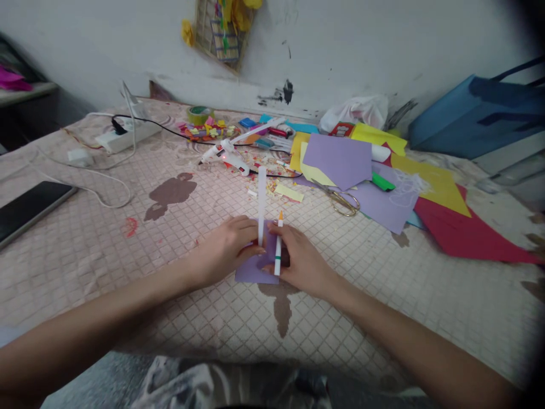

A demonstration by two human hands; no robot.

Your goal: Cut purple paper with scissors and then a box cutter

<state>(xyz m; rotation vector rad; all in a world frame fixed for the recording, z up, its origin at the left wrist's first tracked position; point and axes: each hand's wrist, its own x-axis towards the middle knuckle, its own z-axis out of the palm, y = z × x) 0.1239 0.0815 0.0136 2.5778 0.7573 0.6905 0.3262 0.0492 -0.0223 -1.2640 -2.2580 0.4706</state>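
Note:
A small piece of purple paper (pixel 255 272) lies on the cloth in front of me, partly hidden by both hands. My left hand (pixel 230 247) is closed at the lower end of a translucent white stick (pixel 261 199), which looks like a hot glue stick and points away from me over the paper. On the other side, my right hand (pixel 302 261) pinches a slim white felt-tip pen (pixel 278 250) with an orange tip and a green band. Its thumb and fingers also reach the paper's right edge. The two hands are close together but apart.
A white glue gun (pixel 227 156) with a lit red light rests ahead, its black cord running to a power strip (pixel 123 136). Gold-handled scissors (pixel 343 201) lie beside coloured paper sheets (pixel 447 227) on the right. A phone (pixel 34 207) is at left; paper scraps (pixel 208 130) are behind.

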